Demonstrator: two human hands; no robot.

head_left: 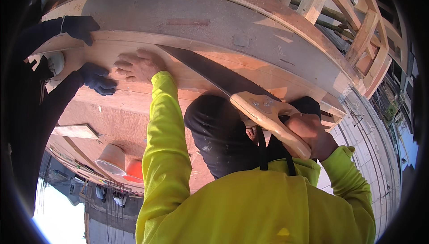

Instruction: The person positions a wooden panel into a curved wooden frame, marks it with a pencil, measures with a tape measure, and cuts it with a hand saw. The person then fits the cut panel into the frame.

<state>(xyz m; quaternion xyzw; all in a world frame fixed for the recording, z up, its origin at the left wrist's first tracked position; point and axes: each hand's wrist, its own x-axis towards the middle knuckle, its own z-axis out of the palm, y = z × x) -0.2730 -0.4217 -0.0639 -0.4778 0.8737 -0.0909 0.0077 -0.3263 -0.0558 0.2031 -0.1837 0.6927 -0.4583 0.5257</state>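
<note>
A handsaw (223, 81) with a dark blade and a light wooden handle lies slantwise over a pale wooden plank (129, 95). My right hand (308, 130) is wrapped round its handle, the toothed edge turned away from me. Whether the teeth touch the wood I cannot tell. My left hand (140, 66) rests on the plank just left of the blade's tip, fingers spread. Two dark-gloved hands of another person, one glove (82, 28) farther off and one glove (98, 78) nearer, are at the plank's left part.
Beyond the plank runs a grey panel (147, 9) with a curved wooden edge. A timber frame (364, 38) stands at the far right. A white bucket (111, 159) and an orange container (134, 171) sit at the lower left, near a short board (76, 131). Pale paving (362, 141) lies at the right.
</note>
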